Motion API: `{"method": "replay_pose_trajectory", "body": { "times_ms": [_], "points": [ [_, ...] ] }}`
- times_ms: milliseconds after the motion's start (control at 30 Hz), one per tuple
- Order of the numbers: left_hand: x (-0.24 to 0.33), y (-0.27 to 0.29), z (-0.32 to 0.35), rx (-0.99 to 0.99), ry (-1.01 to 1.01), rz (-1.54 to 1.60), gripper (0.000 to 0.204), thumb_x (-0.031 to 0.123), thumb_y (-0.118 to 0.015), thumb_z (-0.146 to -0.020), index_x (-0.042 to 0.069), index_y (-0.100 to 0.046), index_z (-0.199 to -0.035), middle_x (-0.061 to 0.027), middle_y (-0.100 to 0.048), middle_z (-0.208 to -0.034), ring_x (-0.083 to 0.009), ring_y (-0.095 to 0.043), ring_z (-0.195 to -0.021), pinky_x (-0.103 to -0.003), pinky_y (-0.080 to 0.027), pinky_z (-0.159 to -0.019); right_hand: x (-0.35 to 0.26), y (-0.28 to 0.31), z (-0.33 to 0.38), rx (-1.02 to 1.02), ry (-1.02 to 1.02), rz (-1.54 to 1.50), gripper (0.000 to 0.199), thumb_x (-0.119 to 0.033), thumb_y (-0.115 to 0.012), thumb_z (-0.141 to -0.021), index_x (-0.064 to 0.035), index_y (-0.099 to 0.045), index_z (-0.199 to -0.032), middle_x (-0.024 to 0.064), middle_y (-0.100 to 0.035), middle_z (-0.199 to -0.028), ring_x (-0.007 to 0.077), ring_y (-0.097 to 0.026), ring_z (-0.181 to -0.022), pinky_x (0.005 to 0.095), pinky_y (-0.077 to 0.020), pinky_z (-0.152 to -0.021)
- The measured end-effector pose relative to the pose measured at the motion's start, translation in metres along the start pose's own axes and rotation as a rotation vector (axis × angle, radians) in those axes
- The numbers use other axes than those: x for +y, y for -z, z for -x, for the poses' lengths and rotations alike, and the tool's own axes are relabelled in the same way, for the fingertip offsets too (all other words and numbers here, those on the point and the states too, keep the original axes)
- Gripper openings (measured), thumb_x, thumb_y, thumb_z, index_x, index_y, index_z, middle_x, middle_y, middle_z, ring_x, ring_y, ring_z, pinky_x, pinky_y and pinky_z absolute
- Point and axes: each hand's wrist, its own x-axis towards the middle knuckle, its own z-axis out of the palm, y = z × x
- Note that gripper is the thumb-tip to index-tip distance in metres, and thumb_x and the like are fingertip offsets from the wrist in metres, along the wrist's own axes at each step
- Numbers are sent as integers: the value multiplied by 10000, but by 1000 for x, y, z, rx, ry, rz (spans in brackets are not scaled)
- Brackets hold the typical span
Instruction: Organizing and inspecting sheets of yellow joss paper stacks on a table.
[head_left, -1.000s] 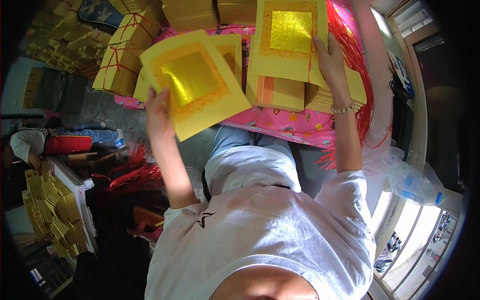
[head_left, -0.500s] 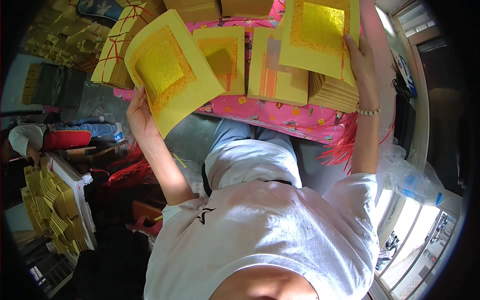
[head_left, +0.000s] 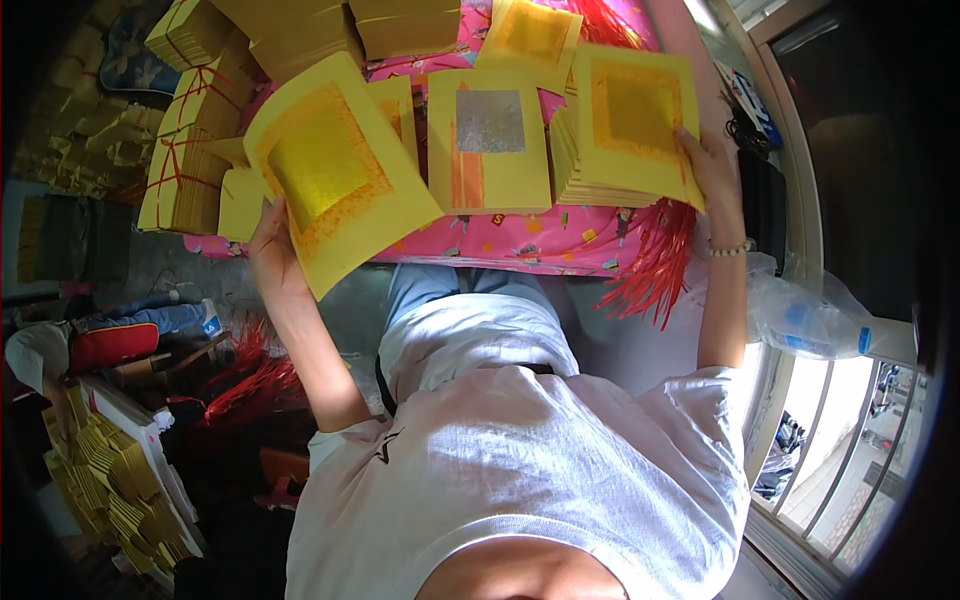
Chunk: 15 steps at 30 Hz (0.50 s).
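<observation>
My left hand [head_left: 272,245] pinches the lower left edge of a yellow joss paper sheet [head_left: 325,170] with a gold square in an orange border. That sheet is tilted and partly covers another gold-square pile [head_left: 395,110] behind it. My right hand [head_left: 714,172], a beaded bracelet at its wrist, grips the right edge of a second gold-square joss paper sheet [head_left: 638,120]. This one hangs over a fanned stack of yellow paper [head_left: 590,190], and I cannot tell whether they touch. Between the hands lies a joss paper pile [head_left: 490,180] with a silver square and orange strip on top.
Bundles tied with red string [head_left: 185,180] stand at the table's left. More stacks [head_left: 410,25] line the back of the pink patterned table [head_left: 480,240]. Red strips [head_left: 655,265] hang off its right edge. At the lower left, a co-worker [head_left: 45,350] is beside piled yellow paper [head_left: 115,480].
My view has shifted, so the table sits further left. The right hand's sheet has come down, uncovering the silver square of the middle pile. My left hand still holds its sheet.
</observation>
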Motion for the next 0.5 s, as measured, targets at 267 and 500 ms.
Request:
{"method": "replay_pose_trajectory", "body": {
  "times_ms": [267,500],
  "points": [
    [-49,-19,-13,-167,127,-168,446,39,-481,-890,52,-390,-1326,-98,-521,-1275,-227,-518,-1168,-369,-421,-991,9,-7,12,107,200,1002,313,-250,-597,-867,-6,-572,-1062,185,-643,-974,358,-615,-871,408,-480,-757],
    [-72,-42,-8,-295,135,-225,465,30,-482,-891,28,-355,-1338,-97,-508,-1273,-193,-527,-1152,-323,-444,-962,-37,-37,44,336,570,1306,352,-262,-629,-855,-11,-568,-1094,175,-634,-988,318,-618,-894,390,-484,-757]
  ]
}}
